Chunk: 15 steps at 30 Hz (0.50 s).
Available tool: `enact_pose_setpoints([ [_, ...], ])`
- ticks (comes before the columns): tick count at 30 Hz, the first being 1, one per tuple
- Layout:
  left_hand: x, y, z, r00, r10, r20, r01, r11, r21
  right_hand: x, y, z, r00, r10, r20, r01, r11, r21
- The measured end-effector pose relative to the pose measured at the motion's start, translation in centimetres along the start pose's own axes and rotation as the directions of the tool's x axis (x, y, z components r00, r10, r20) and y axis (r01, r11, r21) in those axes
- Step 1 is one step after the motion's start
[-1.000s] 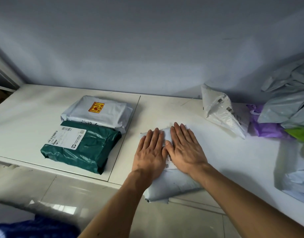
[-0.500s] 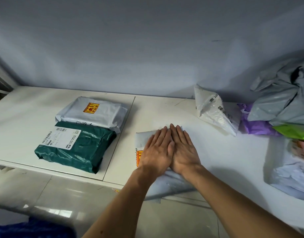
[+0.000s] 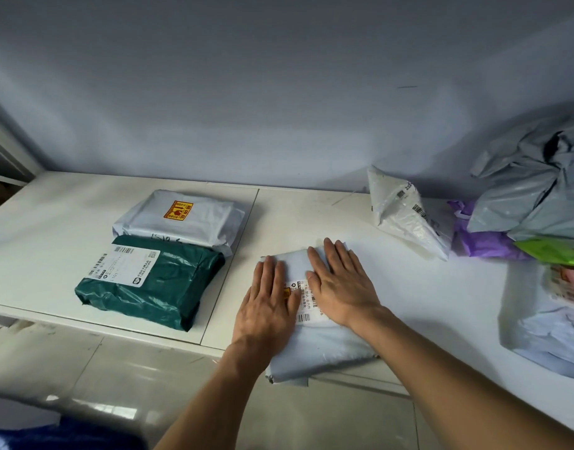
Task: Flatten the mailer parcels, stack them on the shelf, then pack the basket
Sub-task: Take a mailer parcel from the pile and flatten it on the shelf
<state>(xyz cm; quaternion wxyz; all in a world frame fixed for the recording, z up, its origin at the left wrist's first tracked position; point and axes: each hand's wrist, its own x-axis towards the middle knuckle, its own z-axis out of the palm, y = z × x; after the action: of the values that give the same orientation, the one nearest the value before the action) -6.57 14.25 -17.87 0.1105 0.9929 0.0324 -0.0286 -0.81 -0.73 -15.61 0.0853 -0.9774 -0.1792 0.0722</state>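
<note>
Both hands press flat on a pale grey mailer (image 3: pixel 318 349) at the front edge of the white surface (image 3: pixel 51 228). I see the left hand (image 3: pixel 266 306) and right hand (image 3: pixel 340 287) side by side, fingers straight, gripping nothing. The mailer's near end overhangs the edge, and its printed label shows between the hands.

To the left, well apart, a dark green mailer (image 3: pixel 168 287) lies touching a white mailer (image 3: pixel 194 222) with an orange sticker behind it. To the right sit a crumpled white bag (image 3: pixel 405 219), a purple bag (image 3: pixel 480 241) and a heap of grey bags (image 3: pixel 538 190) — the heap runs out of my view. My right forearm hides the mailer's near right corner.

The surface meets a plain bluish wall (image 3: pixel 246 92); pale glossy floor tiles (image 3: pixel 84 368) show below.
</note>
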Motion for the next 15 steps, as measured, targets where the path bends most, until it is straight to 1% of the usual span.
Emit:
enact_pose_setpoints([
  [2,0.3,0.0,0.0,1.000,-0.010,0.029,0.010,1.000,0.012,-0.5,-0.3,-0.3,1.000,-0.003,-0.001,0.003,1.000,0.003],
  [4,0.5,0.0,-0.2,0.999,-0.025,0.044,0.025,1.000,0.014,-1.7,-0.5,-0.1,0.999,-0.007,-0.043,0.007,1.000,-0.007],
  [7,0.5,0.1,-0.7,0.997,-0.016,0.082,0.015,1.000,0.008,-4.1,-0.3,0.7,0.991,-0.040,-0.124,0.030,0.996,-0.080],
  [9,0.4,0.2,-1.2,0.996,-0.012,0.086,0.010,1.000,0.021,-5.0,0.1,1.0,0.988,-0.043,-0.148,0.030,0.995,-0.091],
  [11,0.1,0.8,-1.8,0.999,-0.014,0.052,0.012,1.000,0.029,-5.4,0.4,1.3,0.987,-0.045,-0.154,0.030,0.995,-0.099],
  [13,-0.6,1.8,-2.0,1.000,-0.004,-0.021,0.004,1.000,0.001,-5.6,0.3,1.5,0.985,-0.058,-0.164,0.041,0.993,-0.110],
  [15,-1.6,2.8,-1.6,0.998,0.046,-0.050,-0.046,0.999,0.008,-5.5,0.3,1.7,0.986,-0.057,-0.158,0.040,0.993,-0.110],
])
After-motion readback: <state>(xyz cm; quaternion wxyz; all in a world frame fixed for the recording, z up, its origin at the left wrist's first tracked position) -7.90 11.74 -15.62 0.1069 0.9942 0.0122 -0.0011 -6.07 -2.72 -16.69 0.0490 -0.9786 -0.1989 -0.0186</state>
